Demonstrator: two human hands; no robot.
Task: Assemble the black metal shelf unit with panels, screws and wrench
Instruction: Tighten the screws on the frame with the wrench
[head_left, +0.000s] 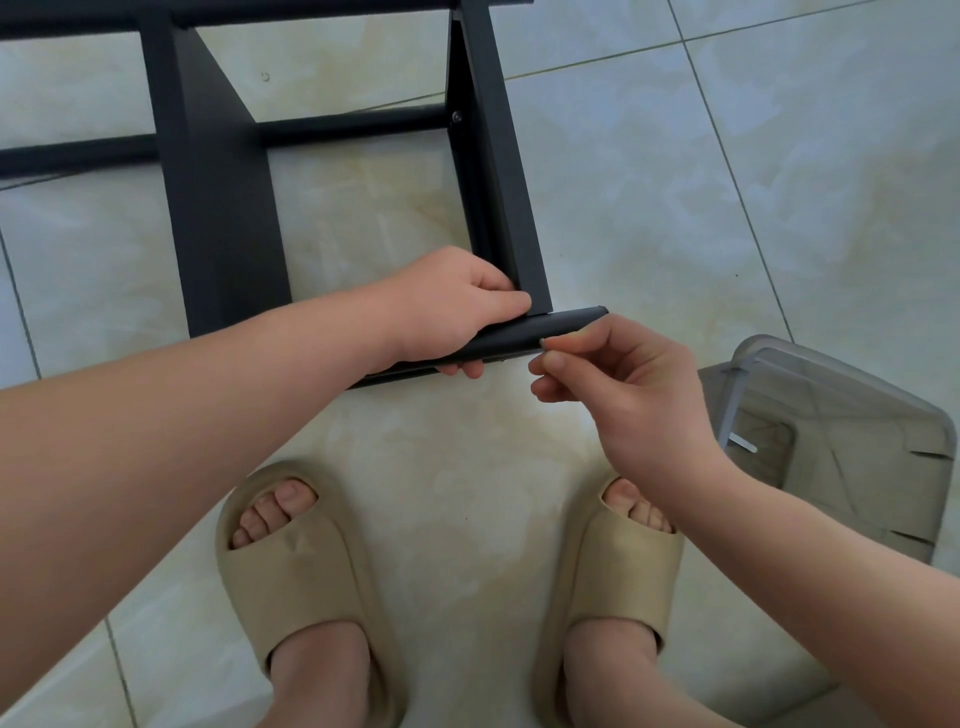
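1. Left forearm (182, 415) (bare, closest to the lens) comes in from the lower left; right forearm (831, 597) comes in from the lower right.
2. Pale marbled tile floor (727, 182) with grey grout lines lies under everything.
3. Black metal shelf frame (223, 208) lies on the floor ahead of the feet. It has flat panels and round cross tubes, and a small screw head (456, 117) sits on the right upright at a tube joint.
4. Translucent grey plastic bin (841, 415) stands at right, near the right foot, with a small white strip inside (can't identify).
5. Beige open-toe foam slippers (291, 571) are on both feet, bottom centre.
6. Left hand (447, 306) is wrapped round a short black metal crossbar (540, 332), fingers curled underneath and thumb on top, right at the foot of the right upright.
7. Right hand (618, 379) has its fingers curled, with thumb and forefinger tips pressed together at the crossbar's lower edge. Whether they pinch a small part or only touch the bar, cannot tell.
8. Crossbar sits across the near end of the frame and touches the upright's foot; its rounded right end sticks out past the upright.
9. Tiny ring-shaped bit (265, 77) lies on the floor inside the frame (too small to name).
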